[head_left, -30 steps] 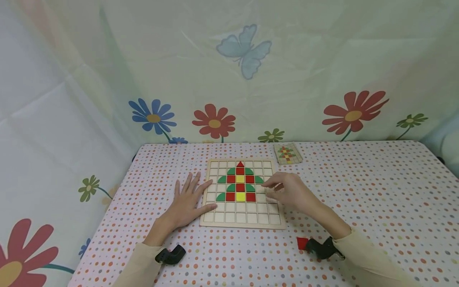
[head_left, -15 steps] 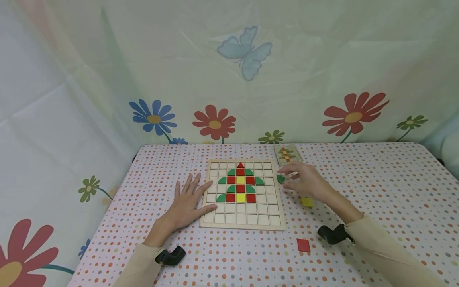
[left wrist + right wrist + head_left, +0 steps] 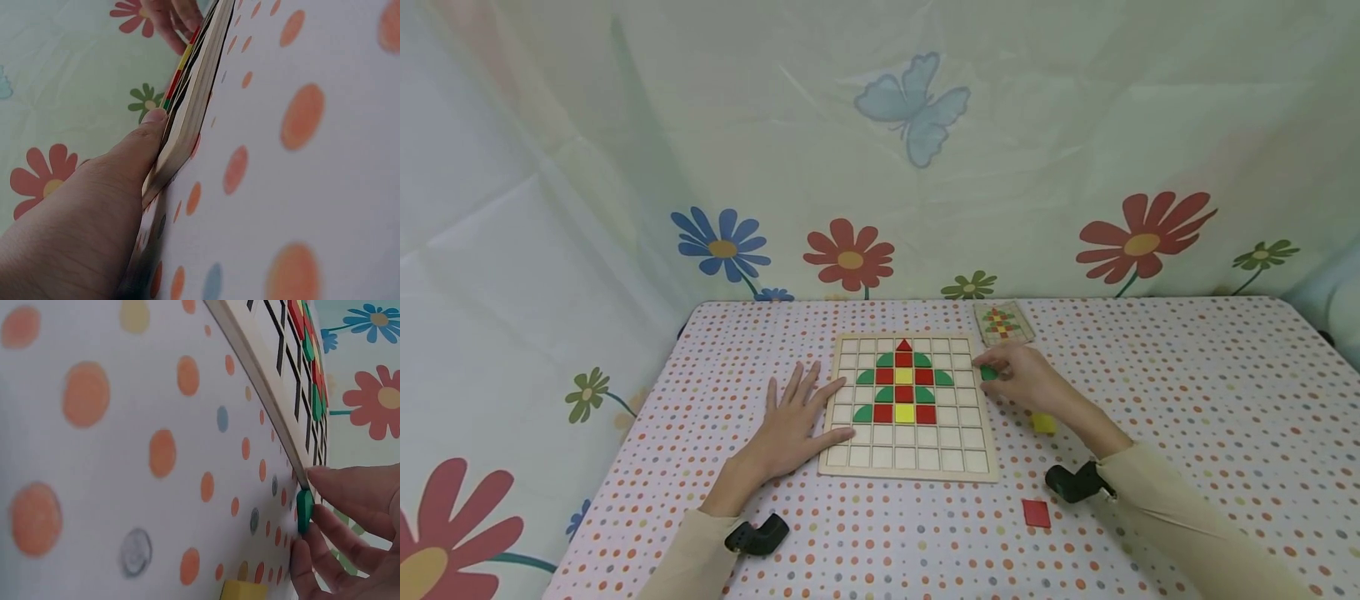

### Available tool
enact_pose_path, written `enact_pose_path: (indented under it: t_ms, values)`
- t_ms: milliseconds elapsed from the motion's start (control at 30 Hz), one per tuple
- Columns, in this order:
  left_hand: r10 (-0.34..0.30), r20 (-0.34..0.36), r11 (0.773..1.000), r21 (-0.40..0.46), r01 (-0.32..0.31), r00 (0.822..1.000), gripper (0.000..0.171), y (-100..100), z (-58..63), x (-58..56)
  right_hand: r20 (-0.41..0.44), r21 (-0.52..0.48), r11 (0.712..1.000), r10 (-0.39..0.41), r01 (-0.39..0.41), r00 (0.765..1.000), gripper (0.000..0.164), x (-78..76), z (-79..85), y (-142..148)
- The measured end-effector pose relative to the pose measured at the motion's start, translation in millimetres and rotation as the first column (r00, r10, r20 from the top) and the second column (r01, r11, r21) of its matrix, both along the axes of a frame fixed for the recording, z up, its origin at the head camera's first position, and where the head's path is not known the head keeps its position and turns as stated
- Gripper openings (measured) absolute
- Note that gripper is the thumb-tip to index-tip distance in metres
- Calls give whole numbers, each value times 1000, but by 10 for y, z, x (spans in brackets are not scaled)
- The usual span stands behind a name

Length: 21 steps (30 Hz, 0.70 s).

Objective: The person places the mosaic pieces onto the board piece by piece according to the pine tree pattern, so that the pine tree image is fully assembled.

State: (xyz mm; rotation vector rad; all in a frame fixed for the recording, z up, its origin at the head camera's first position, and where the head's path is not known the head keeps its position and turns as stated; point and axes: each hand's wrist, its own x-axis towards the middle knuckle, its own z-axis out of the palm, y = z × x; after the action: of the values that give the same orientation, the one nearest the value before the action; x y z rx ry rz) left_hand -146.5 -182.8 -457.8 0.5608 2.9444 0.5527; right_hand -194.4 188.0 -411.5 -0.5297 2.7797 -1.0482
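A wooden grid board (image 3: 917,478) lies on the table, with red, yellow and green tiles set in a tree-like pattern. My left hand (image 3: 797,421) rests on its left edge with fingers spread; in the left wrist view the thumb (image 3: 134,147) lies over the rim. Just off the board's right side, my right hand (image 3: 1028,379) pinches a green rounded tile (image 3: 988,373). The right wrist view shows that tile (image 3: 304,509) between the fingertips, close by the board's rim (image 3: 269,381).
A small card (image 3: 1003,325) printed with a similar tree pattern lies beyond the board's far right corner. Below the right hand is a yellow tile (image 3: 1043,423), and nearer the front a red square tile (image 3: 1037,513). A dotted cloth (image 3: 1210,400) covers the table.
My right hand has drawn back from over the board to its right side, and its fingers have closed on the green tile there. The left hand stays put.
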Motion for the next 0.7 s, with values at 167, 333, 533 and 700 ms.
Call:
enact_pose_path:
  t_ms: [167, 333, 533, 700]
  values:
    - [-1, 4, 1000, 0, 1, 1000, 85, 8, 8, 2, -21, -6, 1000, -31, 30, 999, 28, -2, -27, -31]
    - [7, -1, 1000, -8, -7, 1000, 85, 1, 13, 13, -39, -19, 999, -31, 31, 999, 26, -7, -42, -53]
    - [6, 4, 1000, 0, -6, 1000, 85, 3, 22, 14, -8, -14, 999, -36, 36, 999, 30, -7, -39, -38]
    - [3, 2, 1000, 3, -3, 1000, 85, 7, 17, 12, 42, -8, 999, -47, 48, 998, 30, -16, -30, 8]
